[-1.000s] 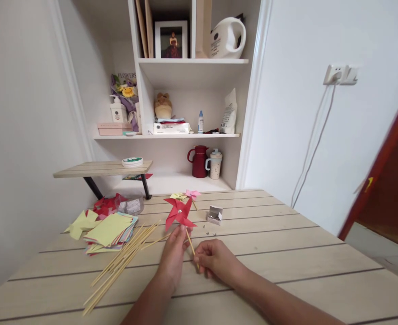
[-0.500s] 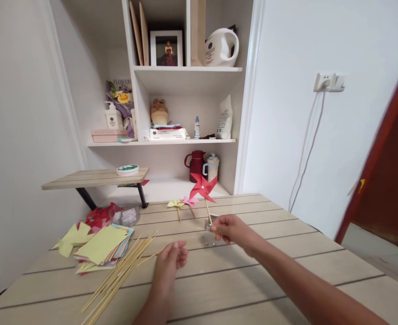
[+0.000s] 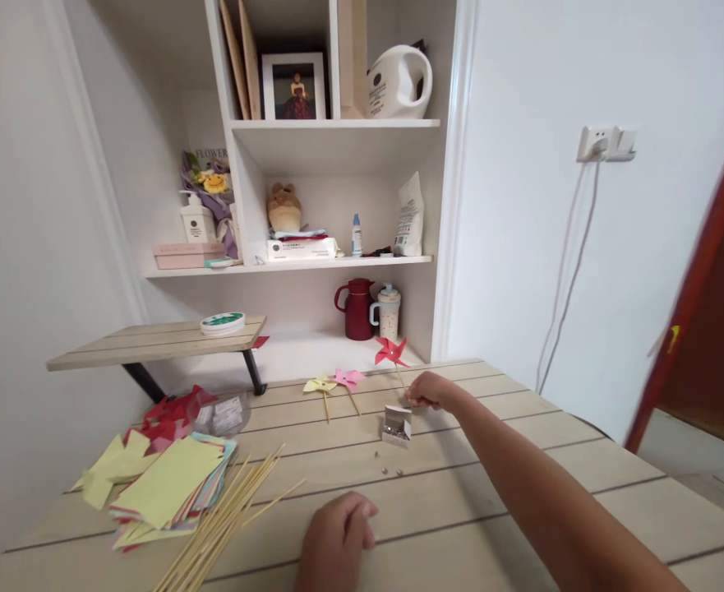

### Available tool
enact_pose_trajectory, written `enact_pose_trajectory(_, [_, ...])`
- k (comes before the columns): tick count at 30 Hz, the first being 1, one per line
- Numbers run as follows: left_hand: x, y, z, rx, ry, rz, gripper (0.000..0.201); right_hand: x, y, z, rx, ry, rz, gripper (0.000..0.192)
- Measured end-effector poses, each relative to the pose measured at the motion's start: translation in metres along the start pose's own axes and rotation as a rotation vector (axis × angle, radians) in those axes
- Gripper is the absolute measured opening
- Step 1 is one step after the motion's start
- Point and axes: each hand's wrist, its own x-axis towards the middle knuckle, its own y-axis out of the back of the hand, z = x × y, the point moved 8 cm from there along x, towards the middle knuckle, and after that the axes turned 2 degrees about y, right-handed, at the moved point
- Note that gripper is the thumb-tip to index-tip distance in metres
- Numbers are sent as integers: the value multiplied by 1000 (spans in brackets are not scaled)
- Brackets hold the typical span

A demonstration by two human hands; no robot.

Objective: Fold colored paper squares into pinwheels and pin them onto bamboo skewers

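Fingers of the left hand (image 3: 337, 534) are curled loosely inward, gripping nothing, the hand resting on the wooden table (image 3: 522, 493) near its front edge. Left of it lie a stack of coloured paper squares (image 3: 164, 485) and a loose bundle of thin wooden sticks (image 3: 226, 522). Farther back, past the middle of the table, a yellow pinwheel (image 3: 320, 385) and a pink pinwheel (image 3: 349, 378) lie side by side. A small open box of pins (image 3: 397, 426) stands just right of them, with a few loose pins (image 3: 391, 470) on the boards in front of it.

Beyond the box, the right hand (image 3: 428, 390) pinches the stick of a red pinwheel (image 3: 391, 351), whose head stands just beyond the table's far edge, right of the other two. The step in hand looks like laying this finished pinwheel beside them; that calls for lowering it flat before the pinch loosens.

The right arm is stretched nearly straight, forward and slightly leftward, wrist low over the table. The left forearm stays close to the body.
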Motion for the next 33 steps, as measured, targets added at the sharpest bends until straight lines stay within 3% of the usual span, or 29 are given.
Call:
enact_pose_trajectory(5, [5,-3,-5,30,30,-37,35,20,-31,13,-39,-124,-183,34])
enact_pose_trajectory(15, [7,-2,-4,40,78,-61,37,31,-48,9,-49,-160,-254,35])
enact_pose_trajectory(24, [6,-2,-2,37,80,-65,36,32,-44,6,-5,-112,-192,30])
enact_pose_trajectory(28, [6,-2,0,23,59,-65,34,29,-39,5,85,-64,-146,45])
enact_pose_trajectory(33, [5,-2,1,15,56,-51,34,18,-34,13,242,29,-94,40])
